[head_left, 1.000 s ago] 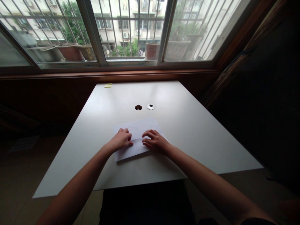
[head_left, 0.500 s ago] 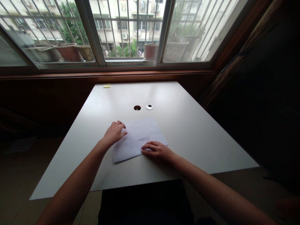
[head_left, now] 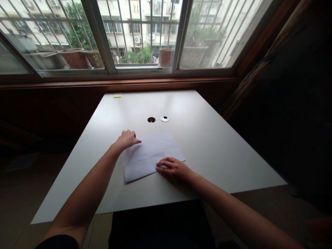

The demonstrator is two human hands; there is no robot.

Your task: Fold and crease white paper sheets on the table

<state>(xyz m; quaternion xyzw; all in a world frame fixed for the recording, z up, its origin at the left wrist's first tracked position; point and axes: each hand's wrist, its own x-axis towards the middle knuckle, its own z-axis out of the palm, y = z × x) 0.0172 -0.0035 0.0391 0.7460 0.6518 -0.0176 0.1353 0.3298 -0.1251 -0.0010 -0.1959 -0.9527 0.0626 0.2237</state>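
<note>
A sheet of white paper (head_left: pixel 149 150), apparently folded, lies at a slant on the white table. At its far left corner is my left hand (head_left: pixel 127 139), the thumb stretched over the paper and the other fingers bent and apart from it. Whether those fingertips touch the sheet is hard to see. My right hand (head_left: pixel 172 168) rests on the near edge of the paper, right of its middle, fingers laid over it. The right palm and wrist reach past that edge over the tabletop.
Beyond the paper, the white table (head_left: pixel 207 155) has a round hole (head_left: pixel 151 119) with a silvery ring-shaped cover (head_left: pixel 164 119) beside it. Yellow slips (head_left: pixel 117 95) lie at the far left corner. A barred window (head_left: pixel 140 34) stands behind; a dark curtain (head_left: pixel 259 72) hangs at right.
My left hand has moved slightly away from me along the paper's left side, its thumb now lower and straighter. My right hand stays in place.
</note>
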